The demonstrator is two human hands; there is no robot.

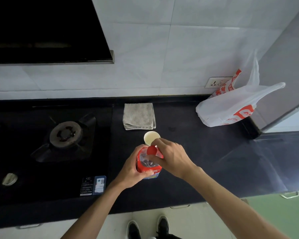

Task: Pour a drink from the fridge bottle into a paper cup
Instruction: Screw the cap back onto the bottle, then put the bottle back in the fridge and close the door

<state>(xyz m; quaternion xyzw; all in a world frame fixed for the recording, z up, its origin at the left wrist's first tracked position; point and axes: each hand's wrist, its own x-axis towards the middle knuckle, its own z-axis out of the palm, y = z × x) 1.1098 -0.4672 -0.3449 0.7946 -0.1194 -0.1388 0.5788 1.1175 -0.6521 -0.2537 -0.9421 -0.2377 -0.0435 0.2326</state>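
Note:
A clear plastic bottle with a red label stands upright on the dark counter. My left hand grips its body from the left. My right hand pinches the red cap at the bottle's top; whether the cap is screwed on or lifted off I cannot tell. Just behind the bottle stands a white paper cup, upright, its near rim partly hidden by my right fingers.
A folded grey cloth lies behind the cup. At the back right sits a white plastic bag with red print, below a wall socket. A black gas hob fills the left, with a range hood above.

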